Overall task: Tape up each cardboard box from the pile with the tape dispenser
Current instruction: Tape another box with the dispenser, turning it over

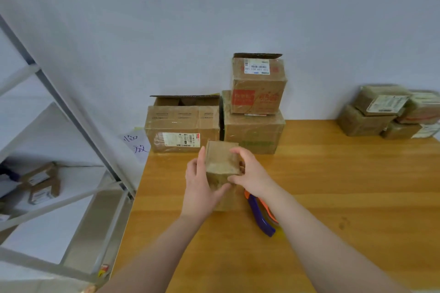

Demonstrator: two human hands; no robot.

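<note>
Glossy wood table (333, 185); hands (198, 188) (250, 173) grip cardboard box (221, 162).

Tape dispenser (260, 215) right of box (221, 164)

A small box (221, 164) of plain brown cardboard sits upright over the left middle of the table (333, 185). The purple and orange tape dispenser (260, 214) lies flat on the table just right of it. At the table's back edge stand a wide box (182, 126) with its flap raised, a larger box (253, 133), and a red-printed box (258, 85) stacked on that one. Shiny, tape-wrapped boxes (381, 112) crowd the table's far right corner.
</note>
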